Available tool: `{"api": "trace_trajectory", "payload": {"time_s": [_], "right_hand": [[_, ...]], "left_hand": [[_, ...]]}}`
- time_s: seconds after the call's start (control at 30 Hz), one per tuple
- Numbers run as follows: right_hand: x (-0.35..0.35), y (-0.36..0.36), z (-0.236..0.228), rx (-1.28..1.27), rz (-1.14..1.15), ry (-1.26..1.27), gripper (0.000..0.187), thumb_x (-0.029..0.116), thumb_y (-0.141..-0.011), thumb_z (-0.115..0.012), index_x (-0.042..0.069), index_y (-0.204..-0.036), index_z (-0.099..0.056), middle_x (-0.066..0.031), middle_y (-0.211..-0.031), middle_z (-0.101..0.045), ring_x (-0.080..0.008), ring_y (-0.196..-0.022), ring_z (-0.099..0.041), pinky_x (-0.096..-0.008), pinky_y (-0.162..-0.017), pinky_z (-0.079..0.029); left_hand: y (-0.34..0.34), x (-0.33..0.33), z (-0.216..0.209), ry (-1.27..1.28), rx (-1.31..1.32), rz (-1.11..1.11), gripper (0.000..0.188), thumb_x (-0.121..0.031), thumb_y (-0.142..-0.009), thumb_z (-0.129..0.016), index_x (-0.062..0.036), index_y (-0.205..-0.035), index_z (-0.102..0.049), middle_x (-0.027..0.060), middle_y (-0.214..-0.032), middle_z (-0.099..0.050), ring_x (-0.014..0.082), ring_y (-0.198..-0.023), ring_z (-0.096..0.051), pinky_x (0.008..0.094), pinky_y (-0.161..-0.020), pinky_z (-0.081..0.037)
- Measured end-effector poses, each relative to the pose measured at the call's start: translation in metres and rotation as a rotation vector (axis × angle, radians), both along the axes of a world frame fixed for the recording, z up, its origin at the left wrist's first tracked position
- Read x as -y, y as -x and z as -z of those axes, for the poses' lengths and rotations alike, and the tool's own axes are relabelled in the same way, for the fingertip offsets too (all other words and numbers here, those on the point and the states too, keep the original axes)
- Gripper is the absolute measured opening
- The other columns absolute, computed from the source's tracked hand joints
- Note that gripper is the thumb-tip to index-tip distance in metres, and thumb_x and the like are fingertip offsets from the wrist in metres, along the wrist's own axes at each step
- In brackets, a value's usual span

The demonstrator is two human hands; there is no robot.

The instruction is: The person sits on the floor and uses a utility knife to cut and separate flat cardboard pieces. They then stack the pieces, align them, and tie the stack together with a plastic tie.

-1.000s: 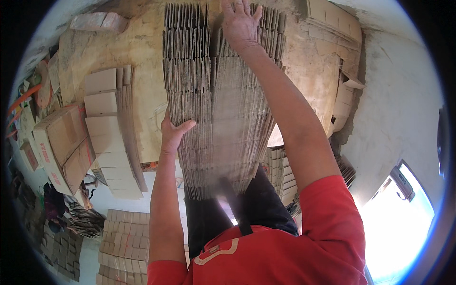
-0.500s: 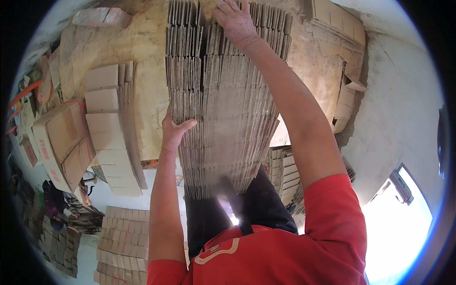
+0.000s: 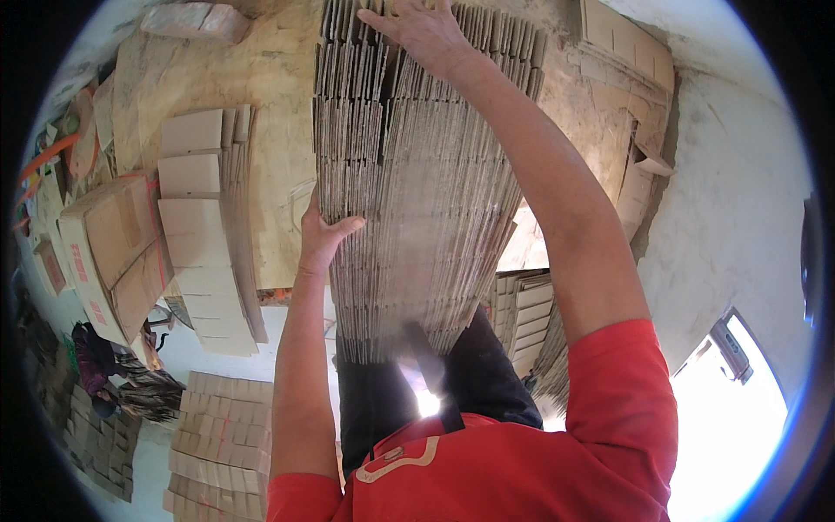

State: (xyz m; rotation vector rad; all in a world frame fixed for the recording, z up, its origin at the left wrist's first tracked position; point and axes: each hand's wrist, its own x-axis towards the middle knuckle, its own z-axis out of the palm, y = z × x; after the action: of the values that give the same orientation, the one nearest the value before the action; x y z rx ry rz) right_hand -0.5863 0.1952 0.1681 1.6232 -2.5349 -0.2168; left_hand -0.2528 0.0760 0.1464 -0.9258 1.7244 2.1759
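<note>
Gripping the cardboard stack, the left hand may slip if the right hand, splayed farther out, presses unevenly.

Wall: white, rough and smudgy, on the right | Bright opening: low on the right, glowing white with light | Table: big, wooden, yellowish brown, stained | Floor: pale, low on the left
</note>
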Motion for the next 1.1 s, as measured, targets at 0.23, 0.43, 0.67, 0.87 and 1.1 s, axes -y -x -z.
{"api": "trace_trajectory", "payload": {"time_s": [0.23, 0.43, 0.67, 0.87, 1.1], "right_hand": [[-0.005, 0.002, 0.042, -0.050, 0.005, -0.065, 0.039, 0.020, -0.086, -0.060, 0.012, -0.124, -0.058, -0.0145, -0.132, -0.050, -0.0291, -0.129, -0.041, -0.0584, -0.110, -0.023], [0.010, 0.000, 0.003, 0.003, -0.042, 0.214, 0.065, 0.010, -0.091, -0.048, 0.021, -0.151, -0.024, -0.0134, -0.124, -0.052, -0.0291, -0.125, -0.046, -0.0603, -0.110, -0.024], [0.023, 0.001, -0.021, 0.163, -0.001, -0.265, 0.046, 0.012, -0.092, -0.047, 0.017, -0.138, -0.043, -0.0114, -0.125, -0.053, -0.0279, -0.126, -0.045, -0.0602, -0.106, -0.029], [0.003, 0.011, 0.026, 0.168, 0.017, 0.194, 0.020, 0.015, -0.088, -0.052, 0.012, -0.104, -0.063, -0.0083, -0.121, -0.056, -0.0249, -0.124, -0.045, -0.0498, -0.100, -0.038], [0.016, -0.023, -0.012, 0.165, 0.185, -0.115, 0.046, 0.010, -0.081, -0.061, 0.010, -0.127, -0.054, -0.0118, -0.127, -0.052, -0.0269, -0.125, -0.045, -0.0537, -0.108, -0.030]], "left_hand": [[-0.005, 0.000, 0.007, -0.064, -0.115, -0.126, 0.097, -0.027, -0.068, -0.085, 0.0031, -0.144, -0.033, 0.0093, -0.125, -0.057, 0.0178, -0.113, -0.055, 0.0324, -0.098, -0.045], [-0.007, -0.001, 0.013, -0.040, -0.124, -0.159, 0.095, -0.032, -0.069, -0.084, -0.0001, -0.144, -0.036, 0.0073, -0.126, -0.056, 0.0184, -0.113, -0.055, 0.0338, -0.099, -0.044], [-0.007, -0.001, 0.009, -0.014, -0.108, -0.145, 0.099, -0.042, -0.068, -0.082, 0.0022, -0.144, -0.036, 0.0097, -0.129, -0.054, 0.0194, -0.118, -0.052, 0.0346, -0.103, -0.040], [-0.008, 0.005, 0.001, -0.066, -0.123, -0.210, 0.090, -0.032, -0.076, -0.078, 0.0077, -0.143, -0.034, 0.0140, -0.137, -0.049, 0.0187, -0.123, -0.049, 0.0312, -0.104, -0.039], [-0.005, -0.004, -0.007, 0.811, -0.087, 0.025, 0.066, -0.022, -0.081, -0.071, -0.0033, -0.138, -0.046, 0.0172, -0.108, -0.069, 0.0261, -0.092, -0.069, 0.0328, -0.083, -0.052]]}}
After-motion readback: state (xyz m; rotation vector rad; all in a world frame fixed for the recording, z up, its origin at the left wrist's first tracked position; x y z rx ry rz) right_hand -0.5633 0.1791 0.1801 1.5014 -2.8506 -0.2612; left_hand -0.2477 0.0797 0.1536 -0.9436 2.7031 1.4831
